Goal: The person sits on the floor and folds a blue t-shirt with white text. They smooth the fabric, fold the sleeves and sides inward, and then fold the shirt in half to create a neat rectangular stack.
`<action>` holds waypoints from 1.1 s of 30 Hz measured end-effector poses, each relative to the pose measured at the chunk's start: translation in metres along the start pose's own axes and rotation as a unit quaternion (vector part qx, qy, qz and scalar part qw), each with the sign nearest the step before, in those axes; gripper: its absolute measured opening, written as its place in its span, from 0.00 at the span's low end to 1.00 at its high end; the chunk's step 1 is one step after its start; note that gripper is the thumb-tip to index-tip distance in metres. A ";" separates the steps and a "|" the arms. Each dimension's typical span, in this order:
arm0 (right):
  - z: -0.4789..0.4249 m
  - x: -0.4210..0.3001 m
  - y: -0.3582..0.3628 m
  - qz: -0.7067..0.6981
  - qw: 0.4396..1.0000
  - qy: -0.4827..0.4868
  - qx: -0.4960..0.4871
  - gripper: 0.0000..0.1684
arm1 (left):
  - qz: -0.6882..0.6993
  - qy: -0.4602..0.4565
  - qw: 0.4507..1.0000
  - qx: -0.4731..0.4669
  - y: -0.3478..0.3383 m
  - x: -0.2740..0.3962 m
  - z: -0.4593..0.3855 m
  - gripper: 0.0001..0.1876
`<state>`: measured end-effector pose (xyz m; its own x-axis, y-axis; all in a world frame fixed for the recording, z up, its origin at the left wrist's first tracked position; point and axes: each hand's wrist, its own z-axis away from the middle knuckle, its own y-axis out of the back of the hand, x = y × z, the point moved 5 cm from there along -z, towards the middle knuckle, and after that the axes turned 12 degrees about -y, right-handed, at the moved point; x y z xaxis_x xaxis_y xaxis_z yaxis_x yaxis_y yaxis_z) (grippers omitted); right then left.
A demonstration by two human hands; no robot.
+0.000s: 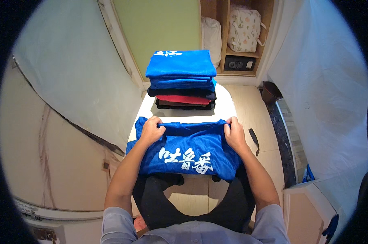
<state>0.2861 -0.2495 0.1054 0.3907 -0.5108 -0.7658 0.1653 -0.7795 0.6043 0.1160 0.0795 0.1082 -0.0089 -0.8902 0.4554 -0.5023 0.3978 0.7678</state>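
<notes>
A blue garment (pixel 187 137) of shiny cloth, bearing large white writing, lies spread over the near part of a white table (pixel 226 102) and droops past its front edge. My left hand (pixel 152 129) grips its far edge toward the left. Toward the right, my right hand (pixel 234 133) pinches the same edge between thumb and fingers. The cloth between both hands is partly folded over. Behind it stands a neat stack of folded garments (pixel 181 65), blue on top, with black and red ones lower down.
Beyond the table are a green panel (pixel 159 27) and a wooden cupboard holding a patterned storage bag (pixel 245 30) and a black safe (pixel 239 63). A dark bin (pixel 271 91) and a black strap (pixel 254 141) are on the floor at right. Translucent sheeting (pixel 321 100) hangs on both sides.
</notes>
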 end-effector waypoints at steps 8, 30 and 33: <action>0.068 0.005 -0.002 0.032 0.996 -0.027 -0.075 0.22 | -0.004 -0.021 0.989 -0.145 0.013 0.052 0.046 0.13; 0.148 0.030 -0.012 0.044 0.995 0.087 0.029 0.09 | -0.082 -0.101 0.988 -0.081 -0.058 0.090 0.075 0.14; 0.154 0.025 -0.013 0.060 0.991 0.118 0.031 0.07 | -0.093 -0.088 0.986 -0.106 -0.065 0.080 0.073 0.10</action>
<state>0.1541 -0.3086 0.0446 0.6066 -0.5080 -0.6116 0.0509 -0.7429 0.6675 0.0845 -0.0337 0.0619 -0.0938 -0.9693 0.2271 -0.3168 0.2453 0.9162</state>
